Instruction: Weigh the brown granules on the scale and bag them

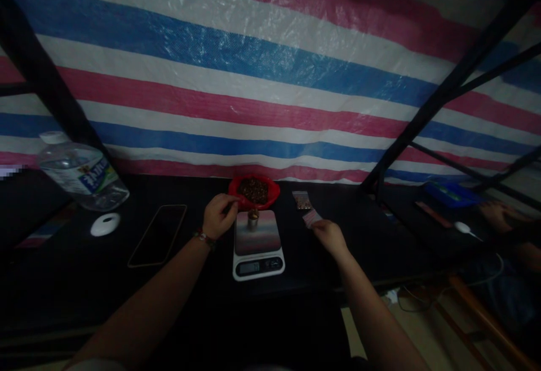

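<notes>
A kitchen scale [258, 268] with a lit display lies on the black table in front of me. A small metal cup [252, 221] with brown contents stands upright on its plate. Behind the scale sits an open red plastic bag [274, 195] full of small brown pieces [253, 189]. My left hand [218, 217] is closed at the bag's left front rim, its fingertips pinching the red plastic. To the right of the scale, my right hand [332, 237] pinches a small zip bag [310, 217] by its near edge. A filled zip bag [301, 201] lies just beyond it.
At the left are a large clear bottle [80, 173], a white computer mouse [105, 224] and a dark phone [158, 235]. Black frame bars slant on both sides before a striped sheet [253, 106]. Another person's hand [496, 213] shows far right, near a blue tray [452, 195].
</notes>
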Available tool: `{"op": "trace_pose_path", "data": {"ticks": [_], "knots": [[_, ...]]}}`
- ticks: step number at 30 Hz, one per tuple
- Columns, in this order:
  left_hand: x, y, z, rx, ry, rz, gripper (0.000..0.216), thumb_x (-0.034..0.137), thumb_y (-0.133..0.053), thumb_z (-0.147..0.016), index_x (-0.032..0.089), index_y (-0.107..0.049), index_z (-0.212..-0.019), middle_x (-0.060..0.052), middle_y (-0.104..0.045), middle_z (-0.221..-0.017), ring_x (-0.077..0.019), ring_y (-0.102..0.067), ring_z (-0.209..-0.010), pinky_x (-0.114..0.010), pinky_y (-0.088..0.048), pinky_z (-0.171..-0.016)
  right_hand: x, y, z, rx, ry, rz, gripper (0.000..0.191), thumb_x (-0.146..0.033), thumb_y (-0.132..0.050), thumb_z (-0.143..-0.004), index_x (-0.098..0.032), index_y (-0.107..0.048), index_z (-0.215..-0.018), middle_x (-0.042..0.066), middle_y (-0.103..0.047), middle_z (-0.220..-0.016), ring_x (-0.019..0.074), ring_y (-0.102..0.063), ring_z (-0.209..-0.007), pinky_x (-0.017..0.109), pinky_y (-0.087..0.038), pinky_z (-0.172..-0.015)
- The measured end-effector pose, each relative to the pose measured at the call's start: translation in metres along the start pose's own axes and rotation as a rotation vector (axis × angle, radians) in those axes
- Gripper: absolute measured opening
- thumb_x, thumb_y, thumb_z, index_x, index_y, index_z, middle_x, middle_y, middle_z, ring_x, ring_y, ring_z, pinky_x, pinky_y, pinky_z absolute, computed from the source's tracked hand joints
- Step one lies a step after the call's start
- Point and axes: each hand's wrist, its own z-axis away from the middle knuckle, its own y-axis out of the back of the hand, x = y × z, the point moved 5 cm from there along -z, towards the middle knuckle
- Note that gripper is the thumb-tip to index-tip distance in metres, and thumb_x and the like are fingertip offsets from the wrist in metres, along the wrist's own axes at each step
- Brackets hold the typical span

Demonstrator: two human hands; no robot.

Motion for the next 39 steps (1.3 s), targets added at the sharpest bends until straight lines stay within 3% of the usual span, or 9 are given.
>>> {"op": "trace_pose_path", "data": {"ticks": [3,7,11,16,20,24,30,33,39], "knots": [[-0.002,0.001,0.004,0.055,-0.002,0.063,0.018,0.024,-0.049,-0.082,0.016,-0.065,-0.084,-0.005,-0.065,-0.079,-0.0163,-0.060,-0.074,-0.029,-0.048,-0.071,0.008,0.007,-0.004,0.007,-0.038,-0.102,0.026,-0.027,-0.049,-0.078,-0.019,-0.073,-0.081,0.006,-0.071,-0.089,0.0203,-0.066,-0.084,0.028,-0.046,-0.076],[-0.004,-0.005,0.007,0.059,0.012,0.137,0.017,0.022,-0.050,-0.083,0.016,-0.065,-0.085,-0.005,-0.065,-0.079,-0.0159,-0.060,-0.075,-0.028,-0.048,-0.069,-0.011,0.034,-0.016,0.228,0.061,-0.220,0.031,-0.037,-0.047,-0.082,-0.017,-0.071,-0.082,0.009,-0.070,-0.088,0.0222,-0.063,-0.085,0.032,-0.046,-0.078],[-0.002,-0.009,0.007,0.032,0.006,0.159,0.018,0.023,-0.051,-0.084,0.017,-0.065,-0.093,-0.006,-0.065,-0.085,-0.0161,-0.061,-0.078,-0.028,-0.049,-0.069,-0.085,0.054,-0.028,0.401,0.373,-0.204,0.024,-0.031,-0.047,-0.086,-0.019,-0.068,-0.085,0.007,-0.066,-0.093,0.0224,-0.056,-0.097,0.040,-0.038,-0.093],[0.004,-0.006,0.004,0.029,-0.068,0.148,0.030,0.025,-0.056,-0.081,0.017,-0.060,-0.110,-0.008,-0.064,-0.097,-0.0177,-0.060,-0.084,-0.032,-0.050,-0.077,-0.187,0.035,-0.044,0.220,0.728,-0.223,0.017,-0.021,-0.048,-0.088,-0.021,-0.065,-0.088,0.004,-0.062,-0.099,0.0190,-0.050,-0.104,0.039,-0.033,-0.098],[0.003,-0.002,0.003,0.047,-0.073,0.129,0.027,0.026,-0.058,-0.081,0.017,-0.062,-0.106,-0.007,-0.065,-0.095,-0.0173,-0.060,-0.084,-0.030,-0.049,-0.075,-0.229,0.015,-0.054,0.142,0.824,-0.236,0.015,-0.017,-0.051,-0.085,-0.021,-0.065,-0.086,0.003,-0.061,-0.101,0.0181,-0.049,-0.104,0.039,-0.032,-0.100],[-0.004,-0.004,0.002,0.024,-0.010,0.128,0.014,0.026,-0.056,-0.083,0.018,-0.066,-0.083,-0.004,-0.066,-0.078,-0.0149,-0.060,-0.074,-0.027,-0.049,-0.070,-0.242,0.001,-0.056,0.175,0.806,-0.241,0.013,-0.020,-0.056,-0.083,-0.023,-0.067,-0.089,0.003,-0.061,-0.100,0.0204,-0.047,-0.108,0.041,-0.032,-0.101],[-0.029,-0.004,0.004,0.231,0.324,0.236,0.019,0.033,-0.059,-0.080,0.016,-0.067,-0.083,-0.004,-0.068,-0.078,-0.0153,-0.063,-0.071,-0.027,-0.050,-0.068,-0.225,-0.003,-0.039,0.535,0.643,-0.346,0.020,-0.025,-0.057,-0.083,-0.021,-0.064,-0.101,0.008,-0.059,-0.102,0.0215,-0.050,-0.101,0.040,-0.040,-0.092],[-0.030,-0.008,0.005,0.245,0.378,0.344,0.020,0.034,-0.059,-0.079,0.015,-0.065,-0.082,-0.003,-0.068,-0.076,-0.0149,-0.063,-0.070,-0.026,-0.050,-0.068,-0.227,-0.016,-0.032,0.424,0.740,-0.296,0.016,-0.028,-0.057,-0.084,-0.023,-0.066,-0.097,0.005,-0.065,-0.093,0.0198,-0.053,-0.093,0.037,-0.041,-0.088],[-0.018,-0.014,0.007,0.117,0.236,0.373,0.018,0.033,-0.055,-0.083,0.017,-0.062,-0.077,-0.002,-0.063,-0.072,-0.0133,-0.060,-0.067,-0.024,-0.048,-0.065,-0.231,-0.037,-0.029,0.241,0.790,-0.219,0.025,-0.037,-0.064,-0.080,-0.022,-0.065,-0.100,0.005,-0.068,-0.094,0.0210,-0.054,-0.094,0.037,-0.042,-0.085]]}}
